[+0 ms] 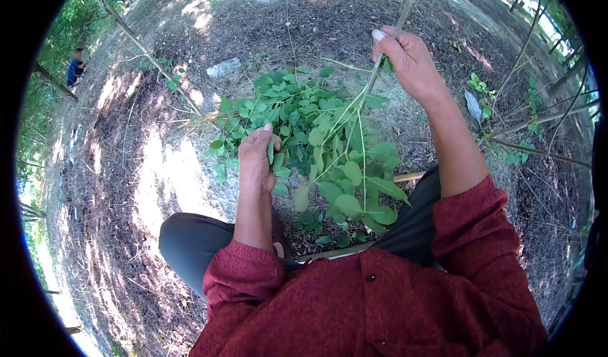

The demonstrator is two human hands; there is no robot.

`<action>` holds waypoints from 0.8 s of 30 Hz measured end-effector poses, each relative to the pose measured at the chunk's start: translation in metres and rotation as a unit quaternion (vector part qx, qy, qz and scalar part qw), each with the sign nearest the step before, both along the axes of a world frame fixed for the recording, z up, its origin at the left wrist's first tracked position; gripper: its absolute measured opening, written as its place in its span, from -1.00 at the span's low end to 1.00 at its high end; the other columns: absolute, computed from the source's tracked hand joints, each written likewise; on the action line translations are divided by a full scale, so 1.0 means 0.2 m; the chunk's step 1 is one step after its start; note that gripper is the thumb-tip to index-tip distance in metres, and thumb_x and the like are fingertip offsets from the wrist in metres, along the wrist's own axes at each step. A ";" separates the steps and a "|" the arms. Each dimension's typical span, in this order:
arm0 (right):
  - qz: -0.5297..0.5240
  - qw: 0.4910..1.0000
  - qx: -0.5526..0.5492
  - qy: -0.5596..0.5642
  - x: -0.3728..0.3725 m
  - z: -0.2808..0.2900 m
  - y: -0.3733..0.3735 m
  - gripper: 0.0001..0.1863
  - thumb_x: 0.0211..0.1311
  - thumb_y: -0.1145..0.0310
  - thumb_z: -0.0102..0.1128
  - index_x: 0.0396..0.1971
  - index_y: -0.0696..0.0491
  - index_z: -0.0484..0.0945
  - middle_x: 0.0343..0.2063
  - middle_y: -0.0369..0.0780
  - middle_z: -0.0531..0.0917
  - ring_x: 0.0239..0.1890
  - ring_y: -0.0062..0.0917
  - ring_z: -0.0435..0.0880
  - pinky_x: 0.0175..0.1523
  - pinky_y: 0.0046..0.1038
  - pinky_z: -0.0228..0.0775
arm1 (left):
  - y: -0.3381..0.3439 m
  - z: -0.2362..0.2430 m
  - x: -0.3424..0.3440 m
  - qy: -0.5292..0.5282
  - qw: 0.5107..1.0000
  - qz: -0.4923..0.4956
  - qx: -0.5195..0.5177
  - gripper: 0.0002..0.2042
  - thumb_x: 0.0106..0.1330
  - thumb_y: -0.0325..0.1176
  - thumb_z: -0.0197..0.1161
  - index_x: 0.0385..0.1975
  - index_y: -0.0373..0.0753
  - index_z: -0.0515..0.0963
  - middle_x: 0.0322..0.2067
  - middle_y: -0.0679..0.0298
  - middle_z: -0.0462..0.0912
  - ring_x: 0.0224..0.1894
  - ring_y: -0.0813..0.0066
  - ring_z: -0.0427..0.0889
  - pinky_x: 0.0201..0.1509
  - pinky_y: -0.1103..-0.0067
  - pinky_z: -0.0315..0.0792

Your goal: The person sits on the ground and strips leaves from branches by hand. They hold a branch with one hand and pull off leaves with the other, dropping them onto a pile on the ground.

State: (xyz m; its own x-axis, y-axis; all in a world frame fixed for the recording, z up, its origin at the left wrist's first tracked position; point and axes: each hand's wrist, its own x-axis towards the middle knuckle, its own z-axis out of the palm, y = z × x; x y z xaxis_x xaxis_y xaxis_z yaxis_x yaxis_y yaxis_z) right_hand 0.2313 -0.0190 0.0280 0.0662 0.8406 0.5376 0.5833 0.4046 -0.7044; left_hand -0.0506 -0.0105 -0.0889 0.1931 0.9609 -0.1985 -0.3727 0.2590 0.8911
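Observation:
My right hand (410,66) is raised at the upper right, its thumb and fingers wrapped round the woody stem of a leafy branch (363,113). From that grip the branch hangs down toward my lap, its broad green leaves spread between my knees. Lower and to the left, my left hand (256,157) is closed with the thumb on top, and green leaves (271,150) show at its fingers. Just beyond it lies a heap of cut leafy sprigs (285,107) on the ground, partly covered by the hanging branch.
A pale stone-like lump (224,68) lies beyond the heap. One thin sapling trunk (136,40) slants at the left; bare branches (538,116) reach in from the right. A wooden strip (409,176) shows by my right knee. Far left is another person (75,69) in blue.

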 end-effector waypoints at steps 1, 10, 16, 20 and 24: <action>0.008 1.000 -0.011 0.010 -0.02 0.00 -0.01 -0.58 0.29 0.07 -0.01 -0.62 0.11 0.40 -0.68 -0.36 0.28 -0.54 -0.64 0.25 -0.34 -0.53 0.17 | 0.00 0.02 -0.01 -0.044 0.998 -0.037 -0.010 -0.78 0.27 -0.33 0.19 -0.62 -0.14 0.39 -0.66 0.38 0.47 -0.65 0.64 0.40 -0.67 0.70 0.23; 0.037 0.998 -0.020 0.038 -0.04 0.03 -0.02 -0.56 0.26 0.06 0.02 -0.65 0.10 0.41 -0.66 -0.39 0.31 -0.52 -0.67 0.27 -0.33 -0.57 0.17 | -0.10 0.12 0.08 -0.024 0.969 -0.228 0.097 -0.82 0.07 -0.55 0.31 -0.30 -0.26 0.55 -0.26 0.22 0.62 -0.34 0.61 0.55 -0.26 0.70 0.45; 0.006 0.999 -0.032 0.039 -0.01 0.03 -0.01 -0.57 0.26 0.06 0.03 -0.63 0.12 0.43 -0.65 -0.38 0.38 -0.52 -0.68 0.32 -0.34 -0.56 0.20 | -0.11 0.08 0.06 0.025 0.933 -0.330 0.144 -0.66 0.00 -0.38 0.43 -0.19 -0.27 0.58 -0.27 0.33 0.63 -0.24 0.65 0.52 -0.07 0.68 0.35; 0.005 0.999 -0.034 0.037 -0.02 -0.01 0.00 -0.57 0.26 0.06 0.04 -0.61 0.13 0.42 -0.65 -0.37 0.39 -0.53 -0.68 0.32 -0.36 -0.55 0.21 | -0.12 0.11 0.07 0.042 0.944 -0.300 0.132 -0.75 0.05 -0.42 0.38 -0.25 -0.28 0.60 -0.30 0.34 0.64 -0.23 0.64 0.52 -0.08 0.68 0.36; -0.006 0.999 -0.026 0.026 0.00 -0.01 0.00 -0.57 0.26 0.06 0.04 -0.60 0.13 0.42 -0.65 -0.37 0.38 -0.53 -0.67 0.32 -0.37 -0.55 0.21 | -0.12 0.14 0.06 0.062 0.958 -0.263 0.099 -0.87 0.14 -0.48 0.29 -0.31 -0.29 0.61 -0.34 0.34 0.64 -0.26 0.64 0.53 -0.12 0.68 0.38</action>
State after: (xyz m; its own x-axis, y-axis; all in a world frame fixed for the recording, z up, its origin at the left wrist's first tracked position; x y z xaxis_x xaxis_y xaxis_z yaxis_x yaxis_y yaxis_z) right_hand 0.2317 -0.0183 0.0266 0.1027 0.8667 0.4882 0.5502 0.3594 -0.7537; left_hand -0.0394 -0.0351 -0.0611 0.6473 0.7585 -0.0752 -0.1258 0.2036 0.9709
